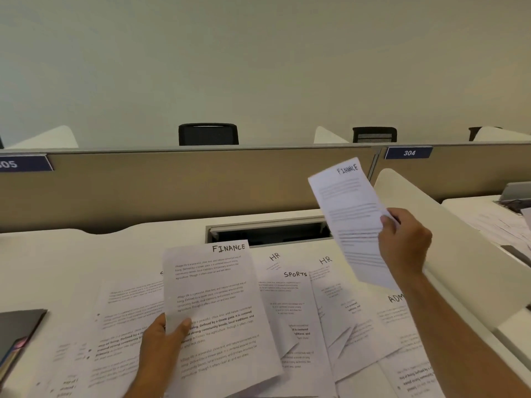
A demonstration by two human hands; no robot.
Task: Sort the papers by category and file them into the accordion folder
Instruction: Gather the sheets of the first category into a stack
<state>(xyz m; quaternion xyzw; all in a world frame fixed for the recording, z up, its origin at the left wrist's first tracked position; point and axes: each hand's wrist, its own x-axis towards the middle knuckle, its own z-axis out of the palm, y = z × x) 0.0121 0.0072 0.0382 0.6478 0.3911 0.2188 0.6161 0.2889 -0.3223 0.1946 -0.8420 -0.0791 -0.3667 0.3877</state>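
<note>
My left hand (165, 337) pinches the left edge of a sheet headed FINANCE (218, 311), held just above the desk at centre. My right hand (405, 239) grips a second FINANCE sheet (349, 219), lifted in the air at the right and blurred. Spread over the white desk (71, 254) lie several loose printed papers: two headed HR (330, 285), one headed SPORTS (290, 308), and one starting ADM (402, 320) partly under my right forearm. The dark accordion folder (17, 334) lies at the left edge, only partly in view.
A cable opening (267, 231) is cut into the desk at the back. A beige partition (186, 182) closes the far side, with a curved white divider (448, 254) at the right. More papers lie on the neighbouring desk (500, 222). Black chairs stand beyond.
</note>
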